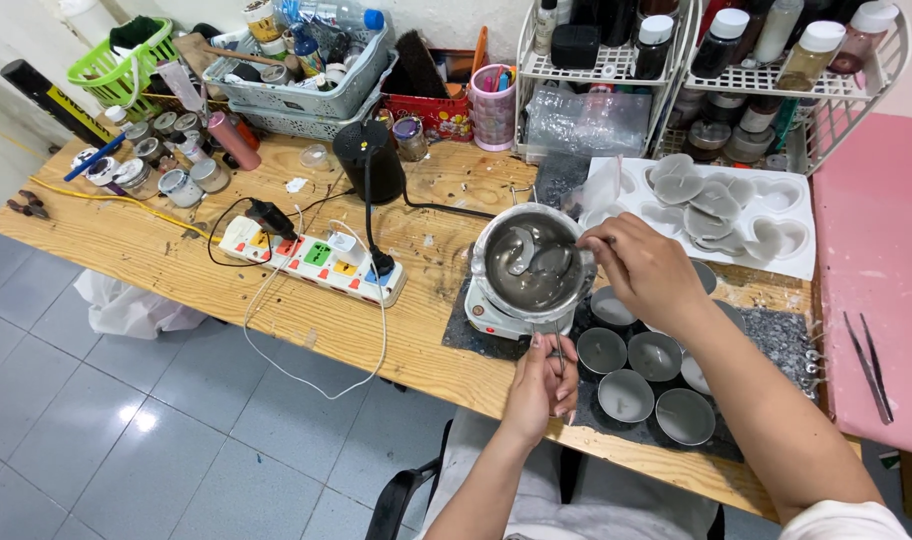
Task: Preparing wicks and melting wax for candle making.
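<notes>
A metal melting pot point(532, 262) with pale melted wax sits on a small white hot plate point(486, 318) on the wooden table point(176, 262). My left hand point(539, 385) grips the pot's thin handle at the near side. My right hand point(644, 268) is over the pot's right rim and holds a thin metal spoon point(556, 258) that dips into the wax. Several round tins point(626, 394) of grey wax stand on a dark mat point(776, 335) just right of the pot.
A white heart-shaped mould tray point(786, 215) lies behind the tins. A power strip point(316, 258) with cables sits left of the pot, a black cylinder point(369, 160) behind it. Baskets, jars and wire racks point(616, 70) line the back. Tweezers point(866, 365) rest on a pink surface point(881, 250).
</notes>
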